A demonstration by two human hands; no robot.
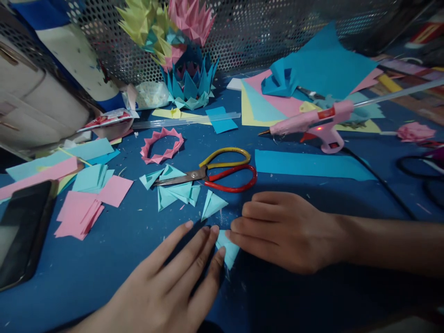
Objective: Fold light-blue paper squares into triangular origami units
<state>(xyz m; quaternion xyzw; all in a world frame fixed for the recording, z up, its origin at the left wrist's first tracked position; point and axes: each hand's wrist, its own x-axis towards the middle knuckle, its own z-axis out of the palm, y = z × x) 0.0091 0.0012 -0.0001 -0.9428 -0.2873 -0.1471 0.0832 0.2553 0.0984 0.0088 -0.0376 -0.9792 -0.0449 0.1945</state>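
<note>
A small light-blue folded paper piece (227,249) lies on the dark blue table near the front. My left hand (173,282) rests flat beside it, fingers stretched out, fingertips pressing on its left edge. My right hand (284,236) comes in from the right, fingers curled and close together, its tips pressing the paper's upper right edge. Just above lie several folded light-blue triangles (178,189) and scissors (222,173) with yellow and red handles.
A pink glue gun (312,122) with a lit red light and its black cord (378,180) lies at the right. Pink paper squares (83,208), a phone (21,231), a pink paper ring (161,145), a blue strip (312,164), coloured sheets (274,104) and a paper lotus (189,78) surround the hands.
</note>
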